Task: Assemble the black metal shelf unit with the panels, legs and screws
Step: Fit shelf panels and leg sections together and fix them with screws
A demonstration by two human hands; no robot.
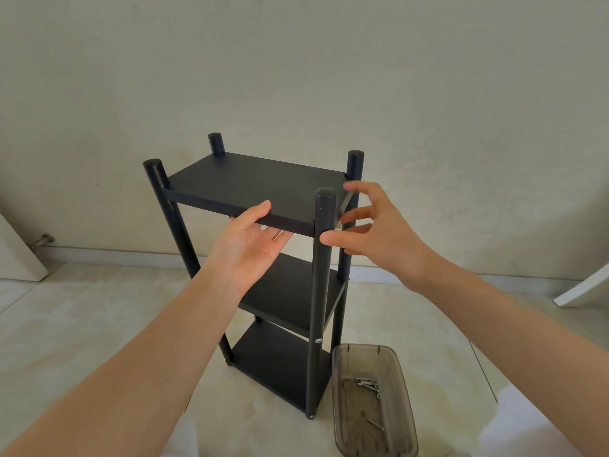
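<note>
Shelf unit (263, 258) upright on floor at frame centre, tray (372, 400) at its 5 o'clock; left hand (250, 245) cups top panel's front edge, right hand (372, 232) splayed beside near leg, gripping nothing — looks light, rigid, top-heavy, so grip legs.

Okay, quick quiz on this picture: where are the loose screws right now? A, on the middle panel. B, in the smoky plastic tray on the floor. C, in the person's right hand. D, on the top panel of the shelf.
B: the loose screws lie inside the translucent brown tray on the floor, beside the black shelf unit.
</note>
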